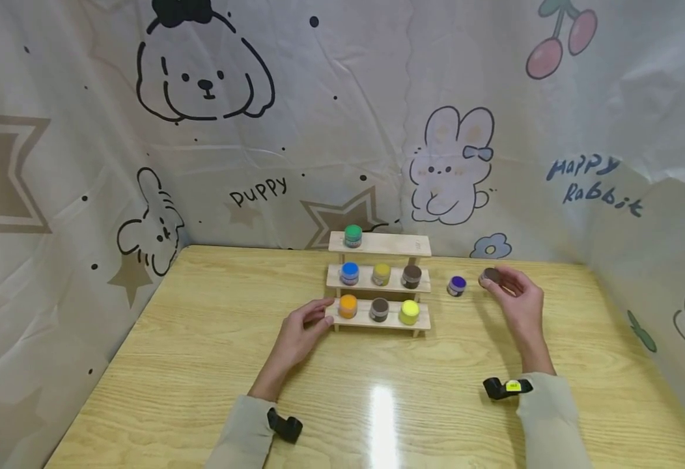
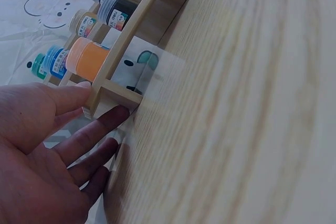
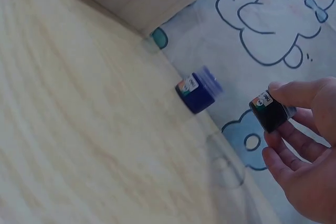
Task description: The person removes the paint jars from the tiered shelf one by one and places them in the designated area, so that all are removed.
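A small jar of dark paint point(image 3: 270, 113) is in my right hand point(image 1: 521, 306), pinched between thumb and fingers. To its left on the table stands a purple-blue paint jar point(image 1: 456, 286), apart from the hand. My left hand point(image 1: 303, 332) holds the left end of a three-step wooden display stand point(image 1: 389, 244), thumb and fingers at its lowest step. Orange point(image 1: 348, 306), dark brown point(image 1: 379, 309) and yellow point(image 1: 409, 312) jars line that step. Above sit blue point(image 1: 349, 273), mustard point(image 1: 381, 274) and dark point(image 1: 411, 277) jars. A green jar point(image 1: 352, 236) occupies the top step's left end.
The stand is near the back of a wood-grain table point(image 1: 202, 365). A printed curtain point(image 1: 342, 130) with cartoon animals hangs behind the table and along its sides. Each wrist carries a black strapped device, such as the left wrist camera point(image 1: 284, 426).
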`<action>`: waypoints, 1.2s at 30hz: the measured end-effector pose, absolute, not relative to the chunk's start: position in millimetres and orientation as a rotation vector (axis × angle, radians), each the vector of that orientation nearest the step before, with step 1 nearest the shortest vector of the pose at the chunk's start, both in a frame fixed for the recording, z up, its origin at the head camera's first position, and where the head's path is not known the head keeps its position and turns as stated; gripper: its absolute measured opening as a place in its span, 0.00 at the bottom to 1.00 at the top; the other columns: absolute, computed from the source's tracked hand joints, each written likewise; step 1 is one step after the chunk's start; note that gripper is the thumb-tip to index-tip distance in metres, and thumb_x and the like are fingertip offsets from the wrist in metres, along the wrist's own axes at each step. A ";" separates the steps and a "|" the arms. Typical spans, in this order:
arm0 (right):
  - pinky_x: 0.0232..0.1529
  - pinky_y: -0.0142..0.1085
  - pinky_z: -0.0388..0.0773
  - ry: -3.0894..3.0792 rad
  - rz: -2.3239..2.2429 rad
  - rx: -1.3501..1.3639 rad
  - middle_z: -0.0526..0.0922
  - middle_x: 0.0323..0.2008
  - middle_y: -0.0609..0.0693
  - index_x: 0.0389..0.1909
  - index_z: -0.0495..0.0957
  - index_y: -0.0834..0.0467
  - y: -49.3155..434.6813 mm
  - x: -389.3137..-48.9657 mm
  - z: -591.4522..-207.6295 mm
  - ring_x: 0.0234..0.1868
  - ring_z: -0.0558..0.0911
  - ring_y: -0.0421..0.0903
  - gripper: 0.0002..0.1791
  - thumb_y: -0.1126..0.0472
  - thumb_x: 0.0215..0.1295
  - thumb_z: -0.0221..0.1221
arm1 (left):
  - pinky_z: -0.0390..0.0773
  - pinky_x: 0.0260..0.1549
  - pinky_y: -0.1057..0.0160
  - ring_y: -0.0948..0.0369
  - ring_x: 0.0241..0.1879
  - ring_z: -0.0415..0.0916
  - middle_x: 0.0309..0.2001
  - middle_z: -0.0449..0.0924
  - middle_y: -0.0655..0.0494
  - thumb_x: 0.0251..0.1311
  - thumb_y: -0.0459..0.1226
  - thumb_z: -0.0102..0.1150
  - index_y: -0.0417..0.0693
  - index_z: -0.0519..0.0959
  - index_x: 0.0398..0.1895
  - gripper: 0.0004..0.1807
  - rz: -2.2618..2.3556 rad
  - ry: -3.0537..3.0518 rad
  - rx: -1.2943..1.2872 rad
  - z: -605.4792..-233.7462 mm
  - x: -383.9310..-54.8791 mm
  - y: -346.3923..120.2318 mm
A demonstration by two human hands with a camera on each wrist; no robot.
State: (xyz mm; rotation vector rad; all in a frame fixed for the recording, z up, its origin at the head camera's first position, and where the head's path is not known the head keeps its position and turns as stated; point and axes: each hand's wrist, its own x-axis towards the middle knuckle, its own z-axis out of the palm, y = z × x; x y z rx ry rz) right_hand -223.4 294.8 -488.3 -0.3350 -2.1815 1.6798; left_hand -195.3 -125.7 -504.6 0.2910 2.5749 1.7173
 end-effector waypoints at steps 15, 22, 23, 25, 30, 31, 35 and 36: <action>0.48 0.18 0.73 -2.340 1.562 -0.423 0.79 0.60 0.62 0.66 0.76 0.64 307.7 -226.7 -508.9 0.46 0.77 0.30 0.28 0.59 0.68 0.69 | 0.76 0.61 0.48 0.52 0.59 0.79 0.65 0.78 0.51 0.72 0.38 0.62 0.51 0.79 0.66 0.20 1.724 2.570 0.294 -503.3 -196.4 -125.5; 0.47 0.18 0.72 -2.407 1.502 -0.441 0.79 0.61 0.62 0.66 0.76 0.64 308.0 -225.2 -512.5 0.47 0.76 0.31 0.28 0.58 0.68 0.68 | 0.76 0.61 0.49 0.53 0.59 0.79 0.65 0.78 0.52 0.72 0.37 0.62 0.51 0.79 0.66 0.20 1.713 2.566 0.288 -505.4 -196.0 -125.6; 0.47 0.18 0.72 -2.412 1.496 -0.444 0.79 0.61 0.62 0.66 0.76 0.64 308.0 -225.1 -513.1 0.47 0.76 0.32 0.28 0.58 0.68 0.68 | 0.76 0.61 0.49 0.52 0.59 0.79 0.65 0.78 0.51 0.72 0.37 0.62 0.50 0.79 0.66 0.20 1.714 2.567 0.294 -505.4 -196.0 -125.7; 0.47 0.18 0.72 -2.426 1.489 -0.447 0.79 0.61 0.62 0.67 0.75 0.63 307.9 -225.3 -514.0 0.48 0.76 0.34 0.29 0.57 0.69 0.68 | 0.76 0.61 0.48 0.51 0.59 0.79 0.65 0.78 0.50 0.72 0.37 0.62 0.49 0.79 0.66 0.20 1.720 2.569 0.308 -505.4 -195.8 -125.8; 0.48 0.18 0.73 -2.434 1.506 -0.438 0.77 0.62 0.63 0.68 0.74 0.64 307.5 -225.1 -513.5 0.53 0.77 0.41 0.31 0.57 0.69 0.68 | 0.76 0.61 0.48 0.51 0.59 0.79 0.65 0.78 0.50 0.72 0.37 0.62 0.49 0.79 0.66 0.21 1.723 2.576 0.315 -504.9 -195.6 -125.9; 0.49 0.18 0.73 -2.431 1.515 -0.430 0.77 0.63 0.63 0.69 0.73 0.64 307.7 -225.0 -513.0 0.54 0.77 0.42 0.31 0.57 0.69 0.68 | 0.76 0.61 0.48 0.51 0.59 0.79 0.65 0.78 0.50 0.72 0.37 0.62 0.49 0.79 0.66 0.21 1.722 2.577 0.314 -504.8 -195.7 -125.8; 0.49 0.17 0.73 -2.425 1.530 -0.398 0.77 0.63 0.63 0.70 0.72 0.65 309.8 -223.2 -510.2 0.52 0.77 0.37 0.33 0.56 0.69 0.68 | 0.76 0.61 0.48 0.51 0.59 0.79 0.65 0.78 0.50 0.71 0.37 0.63 0.49 0.79 0.66 0.21 1.723 2.573 0.311 -505.0 -195.6 -125.6; 0.50 0.17 0.73 -2.413 1.536 -0.389 0.77 0.63 0.64 0.69 0.72 0.65 310.5 -222.7 -509.2 0.51 0.77 0.35 0.32 0.56 0.69 0.68 | 0.76 0.61 0.48 0.51 0.59 0.79 0.65 0.78 0.50 0.71 0.37 0.63 0.49 0.79 0.66 0.21 1.723 2.574 0.313 -504.9 -195.6 -125.4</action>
